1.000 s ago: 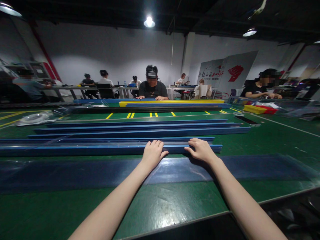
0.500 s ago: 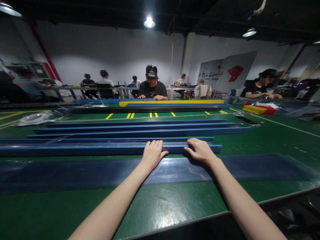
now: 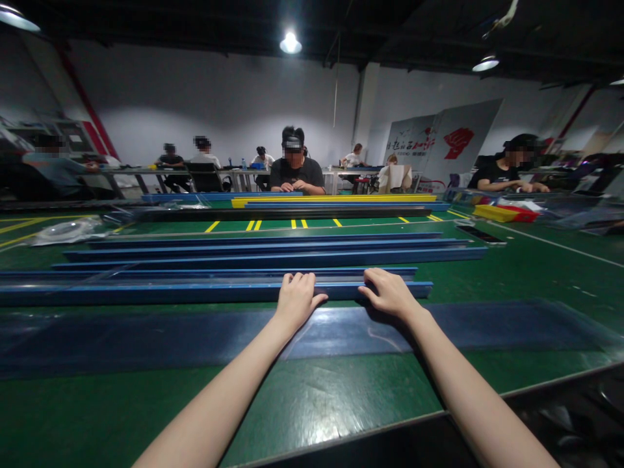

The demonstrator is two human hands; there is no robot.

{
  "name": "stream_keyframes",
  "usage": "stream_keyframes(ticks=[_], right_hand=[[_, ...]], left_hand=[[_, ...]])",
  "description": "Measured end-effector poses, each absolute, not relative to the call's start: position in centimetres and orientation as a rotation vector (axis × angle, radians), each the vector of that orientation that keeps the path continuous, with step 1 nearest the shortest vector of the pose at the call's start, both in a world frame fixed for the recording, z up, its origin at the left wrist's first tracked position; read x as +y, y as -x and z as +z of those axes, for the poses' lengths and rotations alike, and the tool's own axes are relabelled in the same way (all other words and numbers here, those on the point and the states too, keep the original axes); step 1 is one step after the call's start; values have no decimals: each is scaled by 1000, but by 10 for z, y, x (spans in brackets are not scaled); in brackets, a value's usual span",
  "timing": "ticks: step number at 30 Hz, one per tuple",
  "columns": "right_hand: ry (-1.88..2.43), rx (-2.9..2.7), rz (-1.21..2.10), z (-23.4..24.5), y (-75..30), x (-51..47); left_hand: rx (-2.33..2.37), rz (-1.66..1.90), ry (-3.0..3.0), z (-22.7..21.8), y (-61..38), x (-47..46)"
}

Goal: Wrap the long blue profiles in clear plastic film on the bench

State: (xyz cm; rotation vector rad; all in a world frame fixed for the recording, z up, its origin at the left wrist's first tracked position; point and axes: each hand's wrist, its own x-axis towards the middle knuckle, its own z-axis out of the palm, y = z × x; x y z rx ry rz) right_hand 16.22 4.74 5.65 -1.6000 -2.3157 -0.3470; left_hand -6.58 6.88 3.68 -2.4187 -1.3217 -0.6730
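A long blue plastic channel strip (image 3: 195, 294) lies across the green table, with a clear film over part of its left side. My left hand (image 3: 296, 300) grips its near edge, fingers curled over the top and thumb on the front face. To the right, my right hand (image 3: 390, 292) is closed on the same channel strip near its right end, thumb toward me. A flat, see-through bluish plastic sheet (image 3: 146, 341) lies between the strip and me, under my forearms. The fingertips of both hands are hidden inside the channel.
More blue channel strips (image 3: 273, 255) lie just beyond. Farther back are a dark strip (image 3: 312, 213) and a yellow strip (image 3: 336, 200). A phone (image 3: 481, 234) lies at right, near a yellow tray (image 3: 497, 213). A co-worker (image 3: 297, 172) sits opposite. Bagged coil (image 3: 68, 231) at left.
My hands and the channel strip stay practically in place. The co-worker opposite has lifted their head slightly and brought their hands together.
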Motion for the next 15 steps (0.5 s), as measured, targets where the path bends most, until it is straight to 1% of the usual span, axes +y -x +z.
stream_keyframes(ticks=[15], right_hand=[[1602,-2300,-307,57,-162,47]], left_hand=[[-1313,-659,2407,36,66,69]])
